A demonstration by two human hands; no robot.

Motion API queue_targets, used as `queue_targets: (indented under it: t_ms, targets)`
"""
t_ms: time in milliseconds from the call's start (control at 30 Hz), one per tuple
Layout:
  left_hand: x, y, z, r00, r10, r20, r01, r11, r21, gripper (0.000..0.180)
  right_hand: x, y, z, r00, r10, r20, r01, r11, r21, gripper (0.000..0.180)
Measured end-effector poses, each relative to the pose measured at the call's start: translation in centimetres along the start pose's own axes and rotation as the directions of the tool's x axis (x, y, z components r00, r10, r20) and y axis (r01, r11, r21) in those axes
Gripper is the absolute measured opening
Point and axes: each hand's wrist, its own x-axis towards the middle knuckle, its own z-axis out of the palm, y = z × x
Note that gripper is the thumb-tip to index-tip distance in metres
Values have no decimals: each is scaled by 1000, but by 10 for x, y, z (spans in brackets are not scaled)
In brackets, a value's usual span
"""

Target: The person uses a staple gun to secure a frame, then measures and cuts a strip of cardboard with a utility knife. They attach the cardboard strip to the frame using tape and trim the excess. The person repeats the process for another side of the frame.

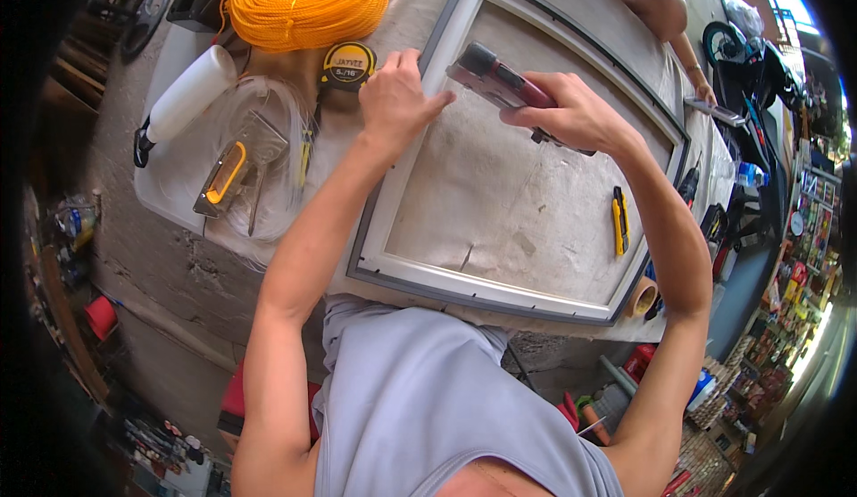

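Note:
A rectangular frame (379, 238), white inside with a grey outer border, lies flat on a cloth-covered work surface. My left hand (393, 104) is at its left side, fingers curled over the outer edge and thumb stretched toward the inner strip. In my right hand (580, 108) is a dark red and black staple gun (489, 75), gripped around its body. Its nose points left, close to the frame's left rail and my left thumb. Small dark marks, too small to make out, dot the near rail. A yellow and black utility knife (619, 221) lies inside the frame.
Left of the frame are a yellow-black tape measure (348, 66), an orange rope coil (308, 6), a white bottle (190, 95), clear line (241, 216) and a yellow-handled metal tool (225, 174). A tape roll (641, 297) sits near right. Another person's hand (703, 89) is at far right.

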Motion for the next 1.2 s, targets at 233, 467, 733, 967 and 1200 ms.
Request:
queue_targets:
  t_ms: [233, 467, 733, 967, 1200]
  targets:
    - [11, 2, 6, 1000, -25, -13, 24, 997, -77, 56, 38, -2, -17, 998, -23, 64, 30, 994, -105, 56]
    - [25, -10, 18, 997, 64, -38, -69, 988, -140, 50, 48, -37, -29, 993, 63, 100, -39, 974, -222, 47]
    - [26, -9, 15, 994, 85, -63, -93, 987, -133, 47, 39, -35, -31, 994, 79, 74, -62, 975, -214, 39]
    - [45, 8, 0, 996, 4, 87, 2, 997, -71, 58, 49, -3, -94, 997, 75, -12, -76, 988, -135, 38]
    - [140, 18, 32, 998, 48, -28, -51, 992, -114, 53, 95, -1, -114, 996, 87, 4, -85, 985, -150, 41]
